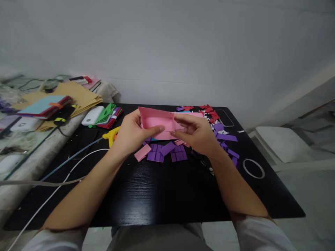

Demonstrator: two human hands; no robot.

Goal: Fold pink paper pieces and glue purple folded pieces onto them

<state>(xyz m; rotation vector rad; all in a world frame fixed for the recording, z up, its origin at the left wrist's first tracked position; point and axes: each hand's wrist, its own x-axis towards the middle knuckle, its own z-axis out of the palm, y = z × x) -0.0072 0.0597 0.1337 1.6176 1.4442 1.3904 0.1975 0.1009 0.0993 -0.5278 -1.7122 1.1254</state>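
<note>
Above the black table, a folded piece of pink paper (157,120) is held between both hands, its sides bent up like an open box. My left hand (132,130) grips its left side, thumb lying along the inner face and fingers behind. On the right, my right hand (195,132) pinches the other end with the thumb in front; some of its fingers are hidden behind the paper. Just below the paper lie purple paper pieces (156,153) with fold lines and a small pink paper piece (142,152).
A yellow glue gun (112,136) lies beside my left wrist, its cord running left. Red paper scraps (209,111) and purple strips (226,137) are scattered at right, near a roll of tape (253,168). Scissors (209,167) sit by my right forearm. Brown paper (78,96) is stacked far left.
</note>
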